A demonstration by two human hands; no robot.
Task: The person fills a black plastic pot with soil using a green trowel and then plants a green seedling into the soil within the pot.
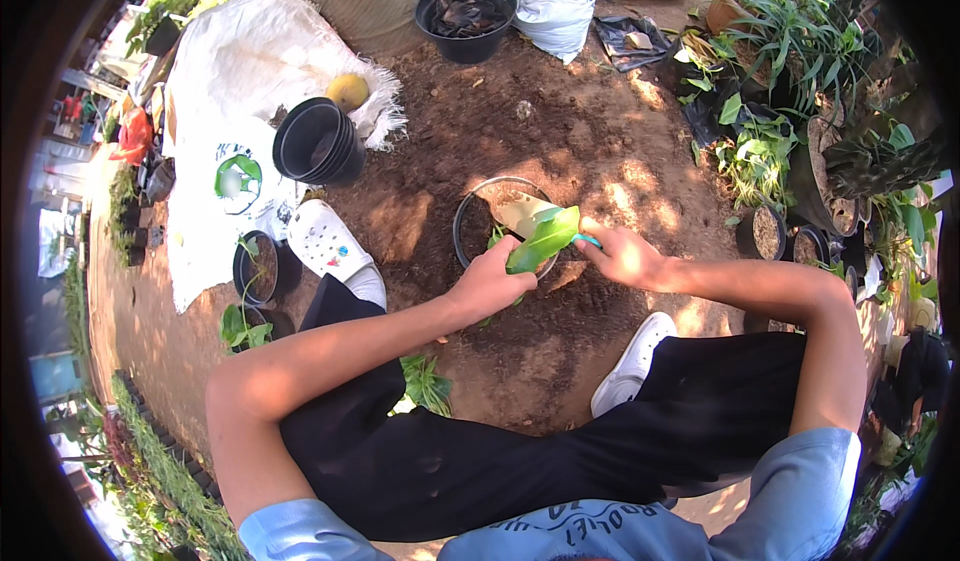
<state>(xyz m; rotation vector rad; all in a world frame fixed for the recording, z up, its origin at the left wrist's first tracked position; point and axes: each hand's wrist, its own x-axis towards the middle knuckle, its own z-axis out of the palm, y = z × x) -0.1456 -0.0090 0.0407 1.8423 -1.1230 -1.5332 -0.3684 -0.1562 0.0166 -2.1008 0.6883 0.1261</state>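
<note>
Between my feet stands a round black pot (462, 223) on loose brown soil. My left hand (489, 283) is closed on a leafy plant (545, 241) over the pot, its broad bright green leaf reaching past my fingers. My right hand (622, 256) grips the teal handle of a hand trowel (518, 211). The trowel's pale blade lies over the pot, partly behind the leaf. The plant's stem and roots are hidden by my left hand and the leaf, and so is part of the pot's inside.
Nested black pots (318, 141) and a yellowish round fruit (347, 92) rest on a white woven sack (225, 71) to the left. A black basin (465, 21) with dark scraps stands ahead, near a white bag (553, 6). Potted plants (768, 231) crowd the right side.
</note>
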